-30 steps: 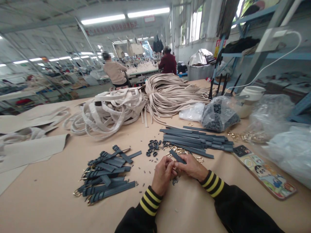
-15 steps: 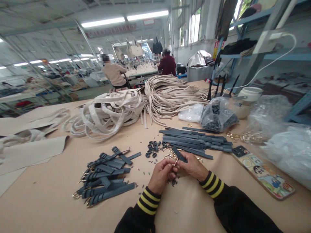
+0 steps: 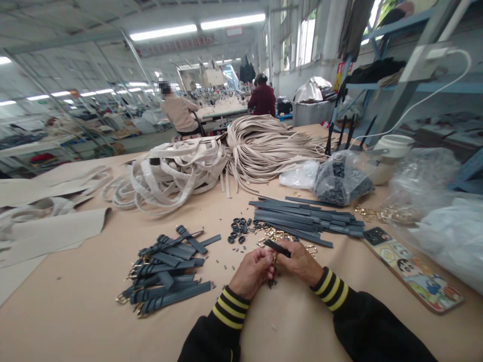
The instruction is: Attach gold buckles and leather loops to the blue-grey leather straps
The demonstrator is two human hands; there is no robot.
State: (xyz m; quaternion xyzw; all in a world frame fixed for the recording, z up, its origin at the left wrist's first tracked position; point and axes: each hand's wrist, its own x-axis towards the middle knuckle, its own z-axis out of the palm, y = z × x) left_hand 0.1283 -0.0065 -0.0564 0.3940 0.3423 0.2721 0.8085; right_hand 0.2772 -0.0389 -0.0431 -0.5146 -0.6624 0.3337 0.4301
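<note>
Between my two hands is a dark blue strap (image 3: 278,248) with a small gold buckle at its near end. My right hand (image 3: 302,261) is closed round the strap. The fingers of my left hand (image 3: 252,271) are pinched at the buckle end. Just behind them lie loose gold buckles (image 3: 277,234), with black loops (image 3: 238,229) to their left. A stack of flat blue straps (image 3: 305,217) spreads behind my right hand. Left of my left hand is a pile of blue straps with buckles (image 3: 169,271).
A phone in a cartoon case (image 3: 413,269) lies at the right, near clear plastic bags (image 3: 449,231). Beige strap bundles (image 3: 264,146) and looped webbing (image 3: 169,173) cover the back; beige fabric (image 3: 56,229) lies left. Two people sit beyond the table.
The strap has turned and tilted lower between my hands, now showing its dark edge. The whole view has shifted slightly.
</note>
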